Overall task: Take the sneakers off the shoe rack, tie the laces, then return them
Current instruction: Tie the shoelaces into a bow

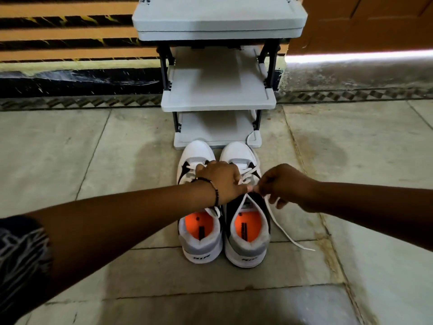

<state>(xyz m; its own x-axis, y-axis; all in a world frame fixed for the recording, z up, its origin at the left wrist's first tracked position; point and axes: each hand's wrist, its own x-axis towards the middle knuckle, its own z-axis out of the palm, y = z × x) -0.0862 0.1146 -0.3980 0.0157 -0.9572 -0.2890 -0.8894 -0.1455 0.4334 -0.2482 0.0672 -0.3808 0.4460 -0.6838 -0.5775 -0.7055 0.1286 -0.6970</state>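
Two white, grey and black sneakers with orange insoles stand side by side on the floor, toes toward the rack: the left sneaker (199, 240) and the right sneaker (246, 245). My left hand (222, 181) and my right hand (283, 186) meet above the right sneaker's tongue, each pinching its white lace (284, 233). One lace end trails loose on the floor to the right. My left forearm crosses over the left sneaker and hides its middle. The grey shoe rack (218, 99) stands just beyond the toes, its shelves bare.
Pale stone floor tiles (117, 141) surround the shoes. Behind the rack runs a wall with orange and black stripes (70, 31) and a dark base. At the upper right is an orange-brown door (375, 19) with a bright strip of light under it.
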